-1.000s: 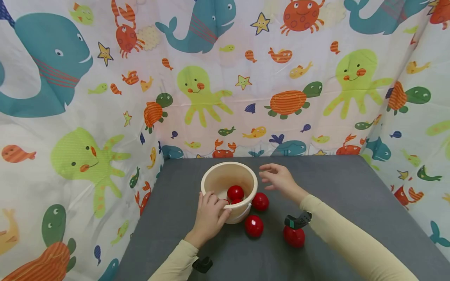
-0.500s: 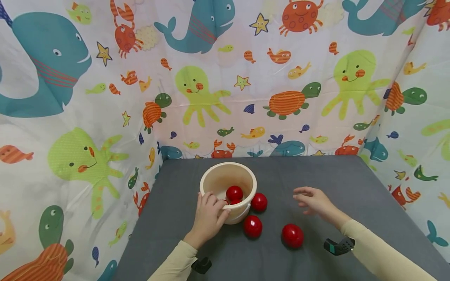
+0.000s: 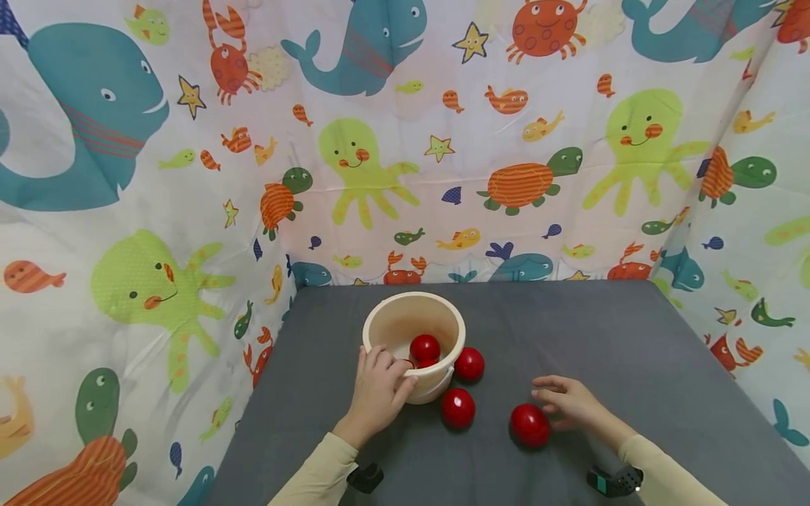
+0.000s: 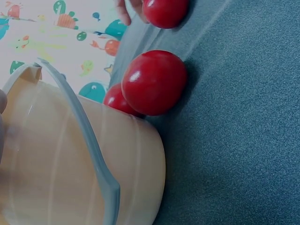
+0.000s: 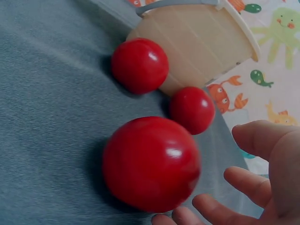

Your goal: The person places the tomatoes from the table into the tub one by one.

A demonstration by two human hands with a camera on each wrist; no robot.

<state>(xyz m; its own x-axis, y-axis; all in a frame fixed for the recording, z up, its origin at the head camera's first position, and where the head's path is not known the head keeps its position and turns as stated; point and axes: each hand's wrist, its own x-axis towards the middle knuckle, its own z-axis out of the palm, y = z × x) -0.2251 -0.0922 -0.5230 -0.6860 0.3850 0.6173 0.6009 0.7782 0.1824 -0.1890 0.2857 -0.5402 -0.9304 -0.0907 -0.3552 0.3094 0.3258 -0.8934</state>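
Observation:
A cream plastic bucket (image 3: 414,309) stands on the grey table with at least two shiny red balls (image 3: 425,348) inside. My left hand (image 3: 377,393) grips its near rim, fingers over the edge and thumb on the outer side; part of the contents is hidden behind that hand. To the right, my right hand (image 3: 572,405) is spread beside a lone red ball (image 3: 530,425), with its fingertips right at the ball's side. In the right wrist view this ball (image 5: 151,164) looms large near the fingers (image 5: 218,209), thumb held apart from them.
Two more red balls lie on the table (image 3: 569,316) by the bucket, a nearer ball (image 3: 458,408) and a farther ball (image 3: 470,365). A pale handle (image 4: 86,126) hangs down the bucket's side. A sea-animal curtain (image 3: 380,176) encloses the back and both sides.
My right hand has moved away from beside the bucket to the right, then down toward the lone ball. The left hand stays on the rim, and the balls have not moved.

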